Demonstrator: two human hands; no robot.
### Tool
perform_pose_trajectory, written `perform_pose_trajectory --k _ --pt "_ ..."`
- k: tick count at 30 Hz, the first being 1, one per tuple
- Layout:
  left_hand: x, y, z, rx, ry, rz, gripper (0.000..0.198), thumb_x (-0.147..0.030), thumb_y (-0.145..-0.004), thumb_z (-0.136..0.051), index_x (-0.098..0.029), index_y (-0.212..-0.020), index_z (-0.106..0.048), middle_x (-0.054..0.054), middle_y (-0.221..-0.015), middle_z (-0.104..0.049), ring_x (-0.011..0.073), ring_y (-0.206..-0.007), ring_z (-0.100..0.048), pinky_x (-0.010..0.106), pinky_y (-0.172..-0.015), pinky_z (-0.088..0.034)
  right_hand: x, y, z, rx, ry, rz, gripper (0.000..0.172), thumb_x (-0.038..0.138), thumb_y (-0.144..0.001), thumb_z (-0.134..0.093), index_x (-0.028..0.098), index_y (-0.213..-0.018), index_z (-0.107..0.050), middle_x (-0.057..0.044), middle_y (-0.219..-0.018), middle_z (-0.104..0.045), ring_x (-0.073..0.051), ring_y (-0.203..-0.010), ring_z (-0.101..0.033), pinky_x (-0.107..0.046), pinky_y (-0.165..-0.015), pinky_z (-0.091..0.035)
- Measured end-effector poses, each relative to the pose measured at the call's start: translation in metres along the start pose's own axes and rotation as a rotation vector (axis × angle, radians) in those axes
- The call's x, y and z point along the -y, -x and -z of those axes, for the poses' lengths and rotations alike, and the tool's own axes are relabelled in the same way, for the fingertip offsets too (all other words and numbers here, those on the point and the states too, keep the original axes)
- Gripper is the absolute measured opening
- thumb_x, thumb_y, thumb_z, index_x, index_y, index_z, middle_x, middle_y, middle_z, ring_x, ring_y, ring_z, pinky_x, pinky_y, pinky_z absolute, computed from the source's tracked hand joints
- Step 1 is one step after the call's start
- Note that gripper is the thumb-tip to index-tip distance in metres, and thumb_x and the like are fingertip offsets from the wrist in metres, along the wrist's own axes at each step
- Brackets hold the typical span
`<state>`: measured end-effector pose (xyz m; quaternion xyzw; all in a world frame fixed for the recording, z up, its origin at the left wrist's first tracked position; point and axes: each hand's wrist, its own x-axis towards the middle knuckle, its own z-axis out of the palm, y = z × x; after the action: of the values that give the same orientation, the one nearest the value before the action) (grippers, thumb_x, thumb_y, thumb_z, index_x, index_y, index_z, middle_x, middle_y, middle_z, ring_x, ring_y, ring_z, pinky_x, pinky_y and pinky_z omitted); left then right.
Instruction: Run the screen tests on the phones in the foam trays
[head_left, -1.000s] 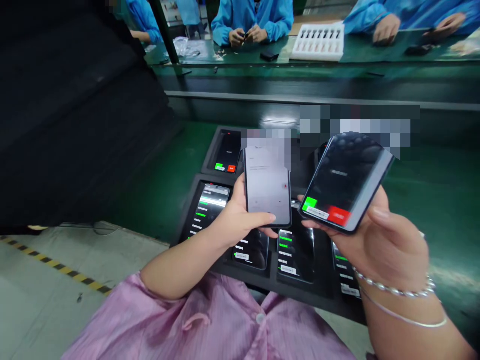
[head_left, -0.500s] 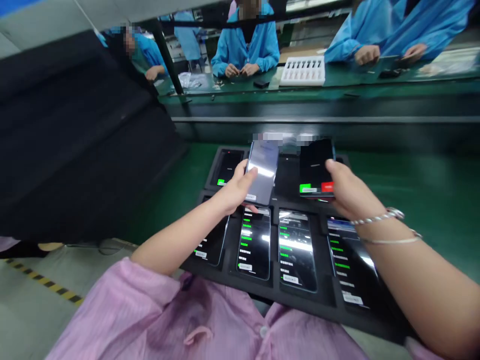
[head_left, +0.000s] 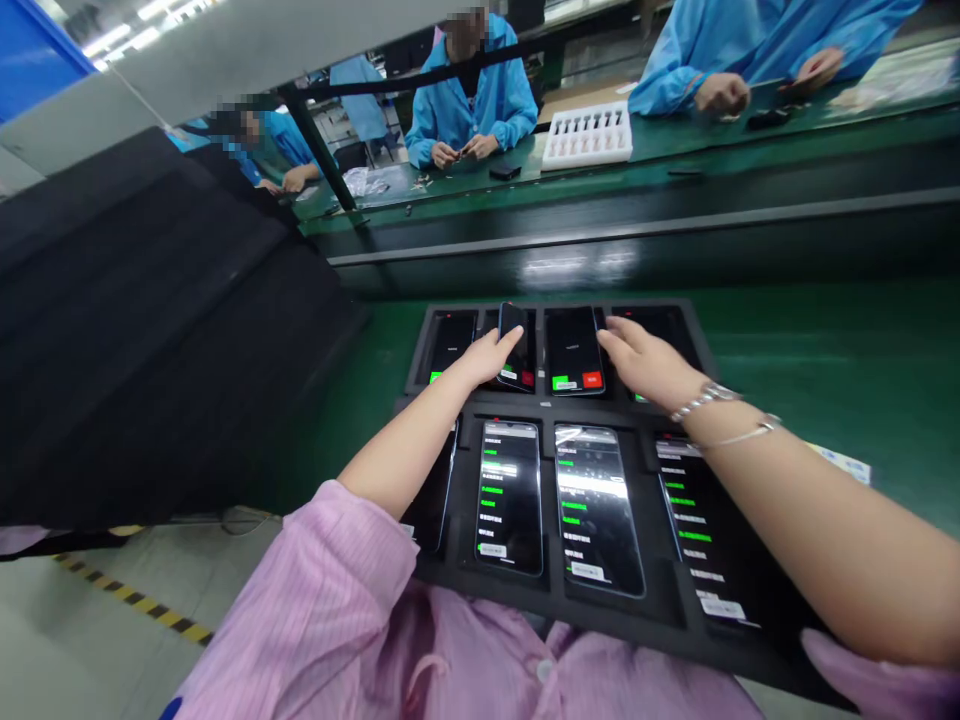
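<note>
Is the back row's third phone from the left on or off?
On: the phone shows a bright green box and a bright red box.

To my right, the green bench (head_left: 832, 345) gives my right hand (head_left: 645, 360) a broad way out beside the tray (head_left: 600, 408). On my left the black curtain (head_left: 165, 330) crowds in, leaving a strip of bench. Past the tray's far rim, a dark ledge (head_left: 675, 225) bars my reach. My left hand (head_left: 491, 358) and its tilted phone (head_left: 512, 320) block the second back compartment; my right hand overhangs the fourth.
</note>
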<state>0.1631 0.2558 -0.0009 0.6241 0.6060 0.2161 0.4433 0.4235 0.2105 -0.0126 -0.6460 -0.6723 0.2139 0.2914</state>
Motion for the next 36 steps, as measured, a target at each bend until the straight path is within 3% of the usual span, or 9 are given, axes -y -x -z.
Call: perform_pose_trajectory --k 3,7,10,13,18,26,29,32,36 --pt "0.007 0.015 0.03 -0.096 -0.114 -0.073 0.051 -0.056 -0.101 -0.059 -0.021 -0.137 -0.067 0.011 -0.145 -0.066 0.0332 -0.134 -0.062 0.041 -0.112 -0.052 -0.011 0.027 0.035 0.001 0.08 0.063 0.051 0.042 -0.098 -0.044 0.017 -0.14 -0.057 -0.017 -0.143 -0.063 -0.036 -0.134 -0.058 -0.055 -0.116 -0.046" --pt "0.035 0.034 0.078 -0.311 -0.224 -0.044 0.062 -0.033 -0.098 -0.063 -0.024 -0.157 -0.047 0.006 -0.17 -0.039 0.0284 -0.161 -0.029 0.041 -0.133 -0.02 -0.027 0.06 0.051 0.076 0.171 0.101 0.036 0.04 -0.094 -0.039 0.022 -0.112 -0.064 -0.014 -0.116 -0.074 -0.035 -0.113 -0.07 -0.056 -0.105 -0.054" --pt "0.064 0.04 0.093 -0.36 -0.248 0.113 0.078 -0.03 -0.094 -0.063 -0.016 -0.164 -0.032 0.017 -0.168 -0.039 0.0344 -0.156 -0.037 0.048 -0.129 -0.031 -0.036 0.066 0.043 0.128 0.229 0.144 0.03 0.039 -0.09 -0.038 0.024 -0.098 -0.063 -0.012 -0.105 -0.076 -0.036 -0.108 -0.071 -0.065 -0.117 -0.042" --pt "0.084 0.039 0.092 -0.313 -0.245 0.191 0.082 -0.032 -0.094 -0.064 -0.014 -0.166 -0.028 0.019 -0.156 -0.055 0.0317 -0.139 -0.06 0.04 -0.116 -0.048 -0.035 0.061 0.036 0.154 0.264 0.17 0.028 0.039 -0.089 -0.037 0.024 -0.092 -0.061 -0.013 -0.093 -0.075 -0.039 -0.096 -0.072 -0.074 -0.118 -0.034" --pt "0.09 0.032 0.088 -0.278 -0.307 0.184 0.08 -0.028 -0.092 -0.066 -0.015 -0.164 -0.033 0.017 -0.161 -0.051 0.0283 -0.144 -0.055 0.034 -0.118 -0.044 -0.003 0.05 0.027 0.205 0.253 0.284 0.032 0.036 -0.092 -0.038 0.025 -0.109 -0.063 -0.011 -0.113 -0.075 -0.035 -0.113 -0.069 -0.065 -0.121 -0.038" --pt "0.078 0.036 0.086 -0.268 -0.462 0.209 0.08 -0.026 -0.089 -0.068 -0.023 -0.162 -0.037 0.02 -0.162 -0.048 0.0419 -0.146 -0.05 0.059 -0.119 -0.04 0.025 0.027 -0.021 0.319 0.24 0.349 0.028 0.032 -0.088 -0.043 0.023 -0.103 -0.064 -0.009 -0.103 -0.074 -0.03 -0.105 -0.07 -0.058 -0.115 -0.046" --pt "0.065 0.049 0.081 -0.304 -0.508 0.08 0.071 -0.033 -0.095 -0.064 -0.028 -0.162 -0.038 0.014 -0.168 -0.041 0.0381 -0.154 -0.039 0.058 -0.126 -0.03 0.028 0.024 -0.017 0.29 0.214 0.343 0.026 0.03 -0.087 -0.045 0.023 -0.102 -0.065 -0.01 -0.102 -0.075 -0.031 -0.105 -0.07 -0.059 -0.115 -0.046" --pt "0.047 0.062 0.065 -0.253 -0.576 -0.221 0.047 -0.041 -0.1 -0.061 -0.036 -0.147 -0.058 0.0 -0.173 -0.032 0.0301 -0.163 -0.017 0.052 -0.133 -0.016 0.034 0.03 0.009 0.217 0.179 0.335 0.033 0.029 -0.09 -0.045 0.02 -0.115 -0.065 -0.012 -0.12 -0.073 -0.032 -0.121 -0.065 -0.053 -0.114 -0.048" --pt "0.034 0.068 0.039 -0.057 -0.717 -0.554 0.029 -0.043 -0.101 -0.063 -0.027 -0.121 -0.077 0.005 -0.171 -0.036 0.0375 -0.163 -0.013 0.062 -0.133 -0.001 0.034 0.047 0.045 -0.03 0.075 0.193 0.037 0.031 -0.097 -0.041 0.023 -0.126 -0.062 -0.011 -0.133 -0.069 -0.029 -0.126 -0.063 -0.045 -0.108 -0.05"
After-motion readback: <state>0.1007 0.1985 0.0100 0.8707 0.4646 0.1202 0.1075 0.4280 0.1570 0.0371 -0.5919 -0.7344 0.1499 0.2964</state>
